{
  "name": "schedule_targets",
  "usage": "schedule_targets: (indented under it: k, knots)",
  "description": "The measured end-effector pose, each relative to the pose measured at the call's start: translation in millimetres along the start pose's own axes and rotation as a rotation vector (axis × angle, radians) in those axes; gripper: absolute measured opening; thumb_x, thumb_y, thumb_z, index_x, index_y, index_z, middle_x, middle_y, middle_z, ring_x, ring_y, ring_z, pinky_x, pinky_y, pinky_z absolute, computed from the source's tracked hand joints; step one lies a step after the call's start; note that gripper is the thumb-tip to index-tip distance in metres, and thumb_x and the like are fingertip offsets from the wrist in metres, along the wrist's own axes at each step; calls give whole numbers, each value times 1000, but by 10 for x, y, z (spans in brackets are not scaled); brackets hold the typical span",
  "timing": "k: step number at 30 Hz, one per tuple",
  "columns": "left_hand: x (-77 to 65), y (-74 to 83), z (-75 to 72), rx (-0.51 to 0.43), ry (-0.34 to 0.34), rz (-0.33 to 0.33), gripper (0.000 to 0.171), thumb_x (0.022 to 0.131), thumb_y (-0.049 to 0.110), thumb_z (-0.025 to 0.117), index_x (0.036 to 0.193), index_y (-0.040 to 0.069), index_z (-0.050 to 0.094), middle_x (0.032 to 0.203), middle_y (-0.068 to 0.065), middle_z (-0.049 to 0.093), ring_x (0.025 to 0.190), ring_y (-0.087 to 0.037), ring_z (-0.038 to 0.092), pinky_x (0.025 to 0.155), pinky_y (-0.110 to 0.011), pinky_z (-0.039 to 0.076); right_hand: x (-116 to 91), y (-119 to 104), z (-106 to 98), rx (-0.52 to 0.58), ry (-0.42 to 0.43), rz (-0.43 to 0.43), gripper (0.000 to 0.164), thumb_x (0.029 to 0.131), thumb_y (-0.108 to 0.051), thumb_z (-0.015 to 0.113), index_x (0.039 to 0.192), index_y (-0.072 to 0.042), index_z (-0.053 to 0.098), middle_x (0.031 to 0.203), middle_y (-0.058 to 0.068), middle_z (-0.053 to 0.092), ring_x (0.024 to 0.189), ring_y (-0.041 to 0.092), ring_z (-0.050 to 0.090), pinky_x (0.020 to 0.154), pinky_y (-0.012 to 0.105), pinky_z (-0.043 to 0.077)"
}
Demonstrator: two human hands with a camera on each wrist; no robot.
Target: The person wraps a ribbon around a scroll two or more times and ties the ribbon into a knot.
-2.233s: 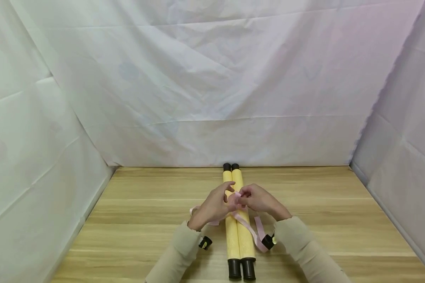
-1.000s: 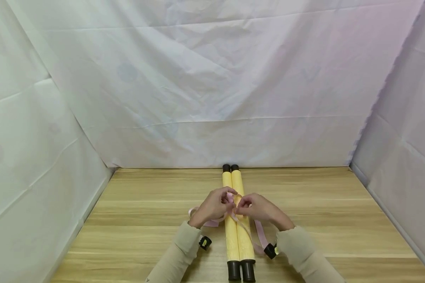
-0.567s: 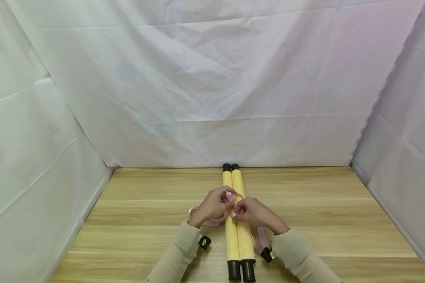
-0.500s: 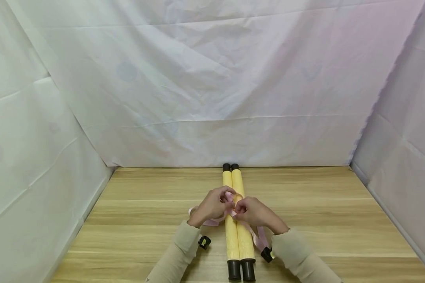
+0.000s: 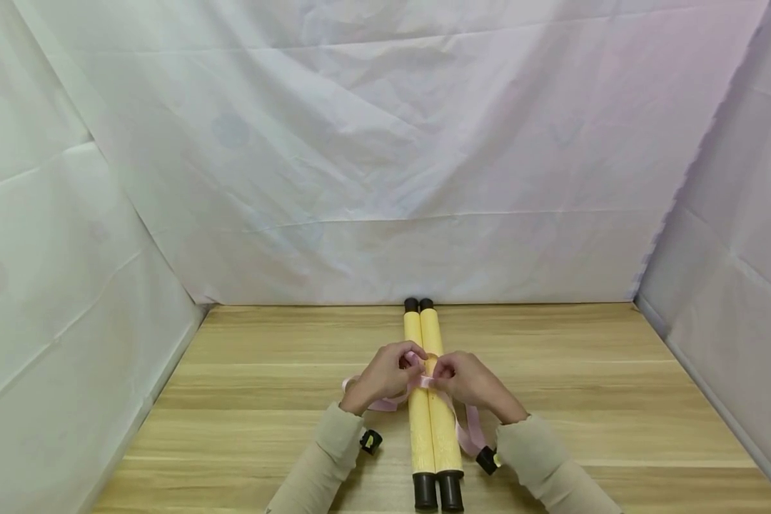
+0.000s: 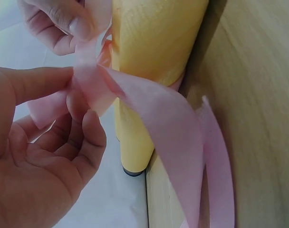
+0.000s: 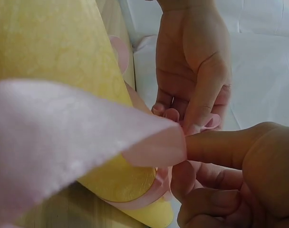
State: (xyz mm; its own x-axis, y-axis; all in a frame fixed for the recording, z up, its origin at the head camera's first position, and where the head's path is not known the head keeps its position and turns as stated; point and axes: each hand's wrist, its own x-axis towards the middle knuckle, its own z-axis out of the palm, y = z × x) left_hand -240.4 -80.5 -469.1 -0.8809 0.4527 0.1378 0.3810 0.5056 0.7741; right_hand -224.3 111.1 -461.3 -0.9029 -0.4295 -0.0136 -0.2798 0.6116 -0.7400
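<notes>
Two yellow scroll rolls (image 5: 446, 442) with black end caps lie side by side on the table, pointing away from me. A pink ribbon (image 6: 158, 109) goes round them and is looped above their middle. My left hand (image 5: 380, 375) pinches a ribbon loop between thumb and fingers, over the left roll. From the right side, my right hand (image 5: 474, 380) pinches a ribbon strip between thumb and index finger, close to the left fingertips. In the right wrist view this ribbon (image 7: 63, 137) sweeps across the front and partly hides the rolls. The crossing under the fingers is partly hidden.
Ribbon ends trail on the wood-grain table (image 5: 263, 428) to both sides of the rolls. A black wrist device (image 5: 371, 441) shows by the left sleeve, another black device (image 5: 487, 460) by the right. White cloth (image 5: 385, 178) hangs behind and at both sides.
My right hand has dipped toward the left fingers and drawn back slightly right, ribbon pinched. A pink strip now spans between the hands. The left hand has barely moved; the rolls stay put.
</notes>
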Motion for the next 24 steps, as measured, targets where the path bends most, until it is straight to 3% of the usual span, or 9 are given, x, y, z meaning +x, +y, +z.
schedule_targets:
  k: [6,13,20,24]
  knots:
    - [-10,17,20,16,6,14,14,87,7,60,98,5,69,74,-2,61,61,-5,52,55,-21,45,13,26,-19,-18,72,20,12,82,-10,68,71,-11,64,63,-1,57,54,10,49,47,25,42]
    - [-12,26,47,40,-2,14,17,88,24,66,95,9,71,72,2,59,61,-5,52,55,-21,46,28,35,-29,-14,133,101,10,82,-14,68,72,-13,66,66,-1,58,58,12,50,49,28,42]
    - [-22,20,80,122,40,39,10,86,20,68,83,12,72,78,1,60,68,-8,52,60,-23,47,16,40,-56,42,137,147,14,83,-15,68,70,-12,65,63,2,57,52,13,46,43,25,35]
    - [-25,17,99,134,62,54,9,87,18,67,82,12,71,76,1,60,66,-7,51,59,-22,45,16,67,-84,67,116,163,16,85,-21,67,72,-12,65,67,1,60,58,14,50,47,27,40]
